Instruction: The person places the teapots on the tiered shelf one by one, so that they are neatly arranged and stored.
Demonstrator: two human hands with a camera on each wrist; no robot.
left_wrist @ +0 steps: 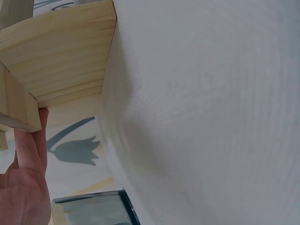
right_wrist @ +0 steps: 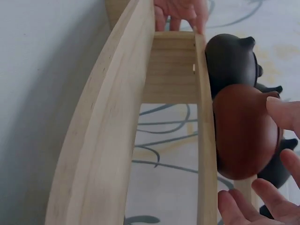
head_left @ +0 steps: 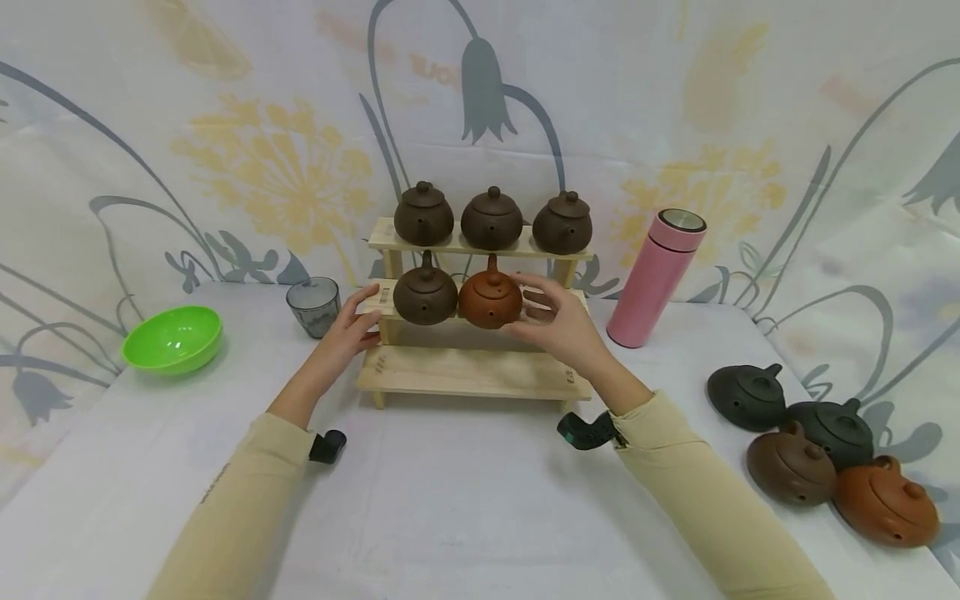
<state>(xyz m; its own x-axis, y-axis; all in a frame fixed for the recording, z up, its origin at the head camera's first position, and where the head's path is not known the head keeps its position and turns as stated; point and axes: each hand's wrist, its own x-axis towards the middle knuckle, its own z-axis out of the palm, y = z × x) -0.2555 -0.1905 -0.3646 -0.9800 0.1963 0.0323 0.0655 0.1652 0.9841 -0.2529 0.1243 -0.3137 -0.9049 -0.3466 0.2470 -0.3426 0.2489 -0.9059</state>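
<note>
A three-tier wooden stand [head_left: 472,372] holds small teapots. At the left end of its middle shelf, my left hand [head_left: 347,333] grips the wood. A reddish-brown teapot [head_left: 491,300] sits on that shelf beside a dark brown teapot [head_left: 425,297]. My right hand [head_left: 558,321] is at the reddish-brown teapot's right side. In the right wrist view, the thumb overlaps the pot near its spout and the other fingers are spread just beyond its body. Dark brown teapots stand on the top shelf, left [head_left: 423,218], middle [head_left: 491,223] and right [head_left: 562,227].
A glass cup [head_left: 313,307] and a green bowl [head_left: 174,342] stand to the left. A pink thermos [head_left: 654,283] is right of the stand. Several teapots cluster at the table's right edge, including a black one [head_left: 742,397] and a reddish-brown one [head_left: 885,504].
</note>
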